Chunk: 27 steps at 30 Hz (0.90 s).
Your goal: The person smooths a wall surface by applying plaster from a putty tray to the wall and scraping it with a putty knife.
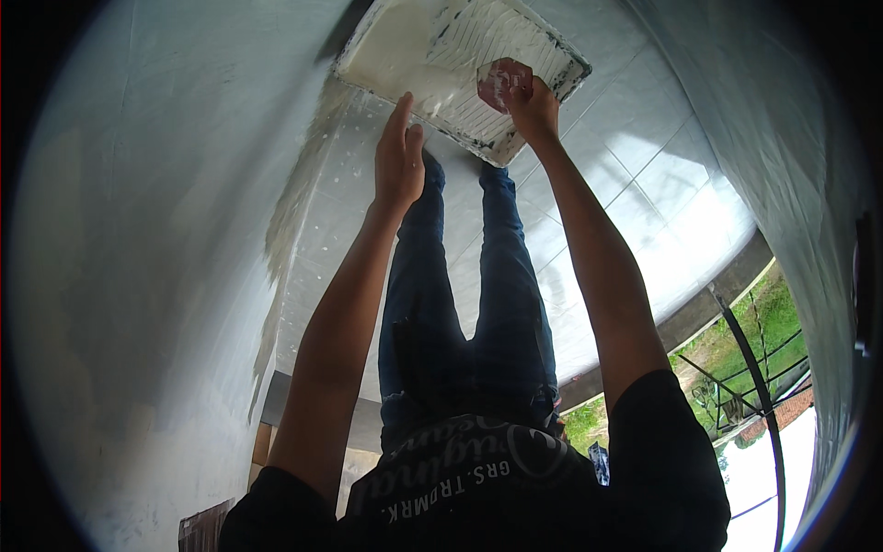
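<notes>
And here's the tray (501, 35), top centre, tool (500, 85) above its right half in the right hand (537, 112); left hand (401, 164) by its lower edge, wall (156, 239) filling frame left, sheet (768, 138) right.

Tray (577, 66) at the right hand (537, 110): ribbed bed; rim rough, crusted white. Coating (394, 39) ahead of the left hand (399, 164): wet, smooth, creamy. Tool (501, 83) in the right hand: dark red, flat-faced, smeared white; base material indeterminate. Wall (138, 202) left of the left hand: matt, patchy. Floor tiles (612, 124) right of the right hand: smooth, glossy. Sheet (745, 110) farther right: wrinkled, plastic-looking. Trousers (421, 285) below both hands: blue denim.
</notes>
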{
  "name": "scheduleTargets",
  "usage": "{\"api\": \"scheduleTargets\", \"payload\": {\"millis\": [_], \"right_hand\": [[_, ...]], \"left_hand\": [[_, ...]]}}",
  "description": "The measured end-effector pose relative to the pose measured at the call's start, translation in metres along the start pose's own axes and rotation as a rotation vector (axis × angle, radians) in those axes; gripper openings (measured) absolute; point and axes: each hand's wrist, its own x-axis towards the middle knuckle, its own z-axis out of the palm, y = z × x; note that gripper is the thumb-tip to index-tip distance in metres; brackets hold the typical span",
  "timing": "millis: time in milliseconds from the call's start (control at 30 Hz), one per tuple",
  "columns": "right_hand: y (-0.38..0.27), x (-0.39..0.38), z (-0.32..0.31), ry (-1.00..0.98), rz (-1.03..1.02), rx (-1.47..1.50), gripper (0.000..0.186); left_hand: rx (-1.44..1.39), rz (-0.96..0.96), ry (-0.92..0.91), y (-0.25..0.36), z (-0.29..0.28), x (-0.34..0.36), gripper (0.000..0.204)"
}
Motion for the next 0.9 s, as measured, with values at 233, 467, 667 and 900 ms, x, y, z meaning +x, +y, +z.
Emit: {"api": "scheduleTargets", "payload": {"millis": [233,467,667,900], "right_hand": [[0.009,0.009,0.008,0.046,0.015,0.032,0.024],[0.021,0.032,-0.005,0.136,-0.013,-0.006,0.027],[0.016,0.063,-0.015,0.0,-0.075,-0.081,0.031],[0.031,0.089,0.005,-0.232,-0.237,-0.138,0.034]], "left_hand": [[0.039,-0.018,0.002,-0.012,0.001,-0.005,0.052],[0.013,-0.007,0.009,-0.018,0.002,-0.006,0.052],[0.007,0.006,0.028,-0.027,-0.006,-0.003,0.052],[-0.015,-0.012,0.028,-0.025,0.0,-0.001,0.051]]}}
